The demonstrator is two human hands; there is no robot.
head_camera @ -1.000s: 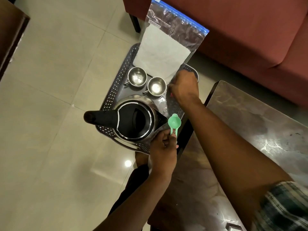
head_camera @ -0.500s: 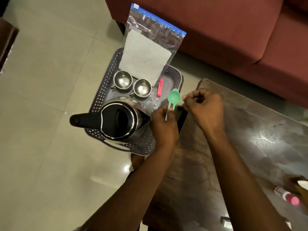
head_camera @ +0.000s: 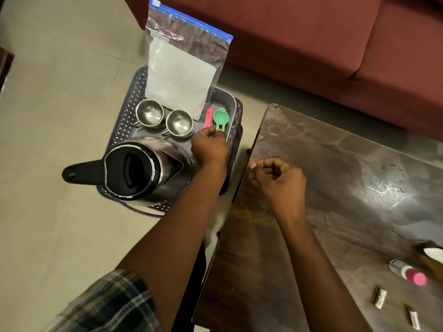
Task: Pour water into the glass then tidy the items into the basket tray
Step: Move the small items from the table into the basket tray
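Note:
A grey perforated basket tray [head_camera: 124, 116] sits on the floor left of the table. In it stand a steel kettle [head_camera: 143, 168] with a black lid and handle, two small steel cups [head_camera: 149, 113] [head_camera: 179, 122], a zip bag [head_camera: 182, 68] of white powder leaning at the back, and a red clip [head_camera: 208, 116]. My left hand [head_camera: 209, 146] pinches the handle of a green measuring spoon [head_camera: 221, 118] over the tray's right side, beside the red clip. My right hand [head_camera: 279, 182] hovers over the table's left edge, fingers curled, holding nothing.
A dark glossy table [head_camera: 335, 188] fills the right side. At its near right lie a pink-capped tube [head_camera: 407, 271] and two small batteries [head_camera: 380, 298] [head_camera: 414, 320]. A maroon sofa [head_camera: 311, 44] stands behind. Pale tiled floor lies left of the tray.
My left hand carried the green spoon forward into the tray, next to the red clip. My right hand drew back from the tray to the table's edge.

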